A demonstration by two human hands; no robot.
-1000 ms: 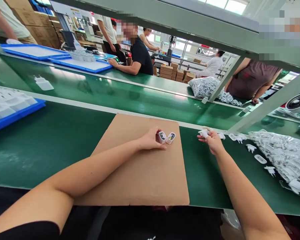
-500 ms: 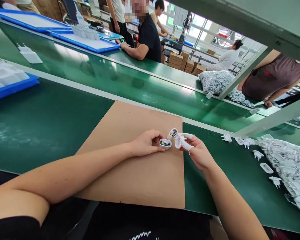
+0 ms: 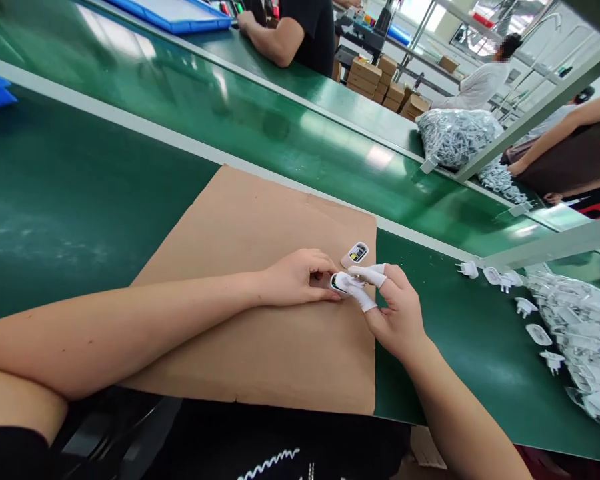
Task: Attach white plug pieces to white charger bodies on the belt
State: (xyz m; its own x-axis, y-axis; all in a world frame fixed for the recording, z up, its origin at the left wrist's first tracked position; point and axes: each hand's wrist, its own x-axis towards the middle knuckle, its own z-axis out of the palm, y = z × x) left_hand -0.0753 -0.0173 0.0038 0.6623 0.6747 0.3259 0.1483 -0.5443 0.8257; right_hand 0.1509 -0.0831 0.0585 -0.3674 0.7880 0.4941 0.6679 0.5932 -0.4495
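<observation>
My left hand (image 3: 295,277) rests on a brown cardboard sheet (image 3: 260,333) and pinches a small white charger shell (image 3: 338,283) whose open end shows its inner parts. My right hand (image 3: 395,313), with white finger cots on thumb and forefinger, presses a white plug cap (image 3: 347,283) against that shell. The two hands meet over the cardboard's right part. A second open charger shell (image 3: 356,254) stands alone on the cardboard just beyond them.
Loose white plug caps (image 3: 500,280) lie on the green bench to the right, beside a heap of bagged white parts (image 3: 580,333). A green conveyor belt (image 3: 230,113) runs behind the cardboard. Other people work across it, near another bag of parts (image 3: 455,137) and cardboard boxes (image 3: 380,73).
My right hand came in from the right with a plug cap and brought it onto the shell in my left hand. The view tilted down and closer.
</observation>
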